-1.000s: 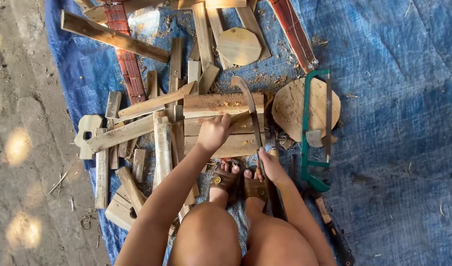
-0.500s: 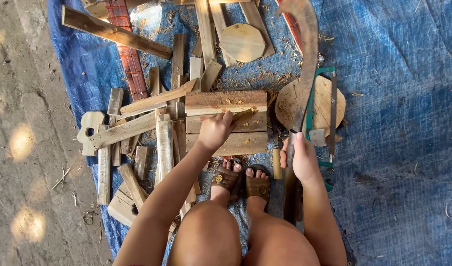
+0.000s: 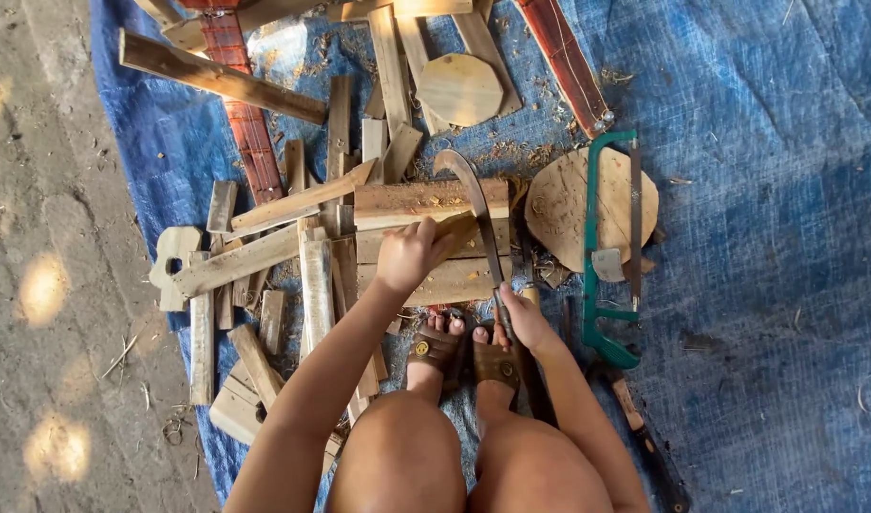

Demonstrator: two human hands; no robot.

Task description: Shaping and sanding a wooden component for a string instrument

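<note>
My left hand (image 3: 409,255) grips a small wooden piece (image 3: 454,231) and holds it on top of thick wooden blocks (image 3: 426,201) in front of my sandalled feet (image 3: 464,353). My right hand (image 3: 523,323) is closed on the handle of a long curved machete (image 3: 473,204). Its blade lies down against the small piece, the tip pointing away from me.
Several planks and offcuts (image 3: 265,247) lie scattered on a blue tarp (image 3: 768,237). A green-framed hacksaw (image 3: 608,249) rests on a round wooden disc (image 3: 561,195) at right. An octagonal board (image 3: 459,89) lies farther out. Bare concrete floor (image 3: 46,285) runs along the left.
My right hand raised the machete high to the right, then brought it down onto the wooden piece. The left hand stayed on the piece.
</note>
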